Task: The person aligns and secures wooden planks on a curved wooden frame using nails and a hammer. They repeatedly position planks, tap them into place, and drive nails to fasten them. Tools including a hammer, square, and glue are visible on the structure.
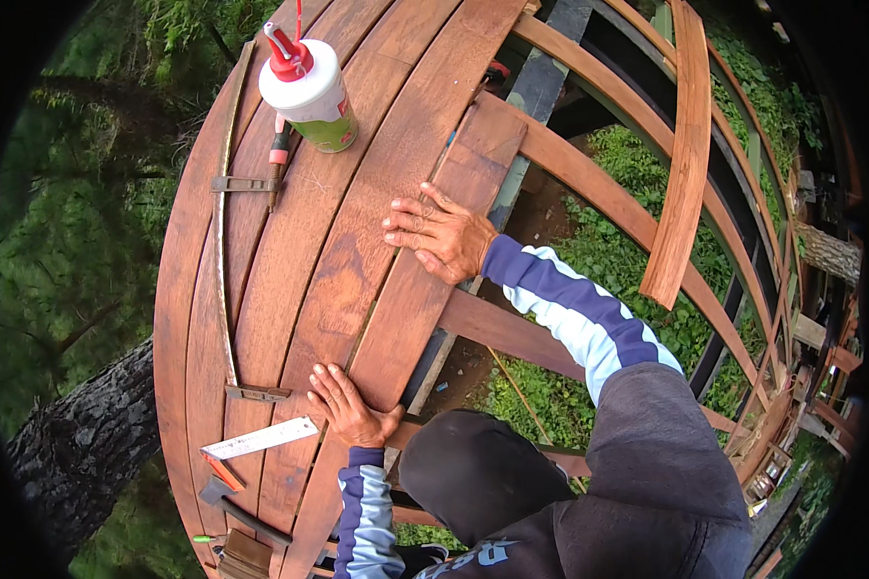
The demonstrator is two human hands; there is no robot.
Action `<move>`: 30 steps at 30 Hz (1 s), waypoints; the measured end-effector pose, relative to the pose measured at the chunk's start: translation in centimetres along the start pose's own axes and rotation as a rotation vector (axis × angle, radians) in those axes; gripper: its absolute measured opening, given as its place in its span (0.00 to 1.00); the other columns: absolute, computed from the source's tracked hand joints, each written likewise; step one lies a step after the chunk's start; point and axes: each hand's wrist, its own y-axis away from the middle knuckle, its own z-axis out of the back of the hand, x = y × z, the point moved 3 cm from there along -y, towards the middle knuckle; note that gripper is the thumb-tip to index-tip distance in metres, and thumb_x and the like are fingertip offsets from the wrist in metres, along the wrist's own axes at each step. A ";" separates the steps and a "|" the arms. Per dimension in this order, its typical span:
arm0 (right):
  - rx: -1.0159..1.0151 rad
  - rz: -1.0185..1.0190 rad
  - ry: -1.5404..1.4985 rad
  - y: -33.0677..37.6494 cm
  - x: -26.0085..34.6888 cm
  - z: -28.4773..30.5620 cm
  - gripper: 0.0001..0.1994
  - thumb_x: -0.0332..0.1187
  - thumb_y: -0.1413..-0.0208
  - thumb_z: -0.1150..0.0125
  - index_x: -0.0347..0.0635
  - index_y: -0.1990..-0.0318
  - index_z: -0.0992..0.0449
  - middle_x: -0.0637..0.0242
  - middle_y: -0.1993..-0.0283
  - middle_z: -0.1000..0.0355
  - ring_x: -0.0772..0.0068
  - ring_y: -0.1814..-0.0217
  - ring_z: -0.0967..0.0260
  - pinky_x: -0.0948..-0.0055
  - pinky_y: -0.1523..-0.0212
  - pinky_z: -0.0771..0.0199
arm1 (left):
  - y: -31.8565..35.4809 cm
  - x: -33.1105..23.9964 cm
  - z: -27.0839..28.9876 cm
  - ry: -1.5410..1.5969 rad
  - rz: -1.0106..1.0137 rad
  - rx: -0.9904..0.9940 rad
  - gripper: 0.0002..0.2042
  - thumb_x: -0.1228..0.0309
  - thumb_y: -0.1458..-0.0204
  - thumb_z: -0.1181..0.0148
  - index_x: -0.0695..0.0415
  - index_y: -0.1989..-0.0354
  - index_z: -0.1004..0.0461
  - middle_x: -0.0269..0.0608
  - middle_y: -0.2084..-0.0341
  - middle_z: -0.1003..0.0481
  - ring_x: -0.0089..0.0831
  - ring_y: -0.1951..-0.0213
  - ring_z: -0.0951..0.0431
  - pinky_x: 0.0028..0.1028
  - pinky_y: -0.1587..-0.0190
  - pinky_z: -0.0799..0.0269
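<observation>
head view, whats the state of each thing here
left hand: flat on the board, fingers spread, holding nothing
right hand: flat on the same board, farther up
board: lying beside the laid deck boards, over open joists
glue bottle: upright, red cap on
square: flat on the deck
loose plank: resting across the joists

Smooth, reddish-brown wooden deck boards (357, 241) with slight sheen, a glossy plastic glue bottle (309, 92), and a seemingly metal ruler (259, 439).
</observation>
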 end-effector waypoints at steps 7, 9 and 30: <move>0.036 0.089 0.072 0.0 0.3 -0.4 0.24 0.39 0.39 0.47 0.41 0.38 0.29 0.64 0.32 0.36 0.61 0.24 0.50 0.45 0.24 0.58 | 0.2 0.1 -0.1 -0.037 0.002 0.026 0.64 0.52 0.82 0.29 0.68 0.29 0.52 0.63 0.29 0.52 0.55 0.27 0.54 0.51 0.26 0.62; 0.047 0.112 0.095 0.0 0.2 -0.4 0.24 0.40 0.39 0.47 0.40 0.38 0.30 0.63 0.31 0.37 0.62 0.23 0.51 0.45 0.24 0.59 | 0.2 0.1 -0.1 -0.037 0.012 0.037 0.65 0.52 0.82 0.28 0.68 0.29 0.52 0.63 0.29 0.52 0.56 0.27 0.54 0.51 0.26 0.62; 0.038 0.103 0.029 -0.3 -0.1 0.0 0.22 0.33 0.39 0.51 0.45 0.37 0.29 0.65 0.31 0.36 0.61 0.25 0.46 0.52 0.24 0.53 | 0.5 0.9 -0.8 0.045 0.000 -0.034 0.67 0.53 0.84 0.23 0.64 0.28 0.52 0.57 0.28 0.51 0.49 0.26 0.55 0.46 0.25 0.65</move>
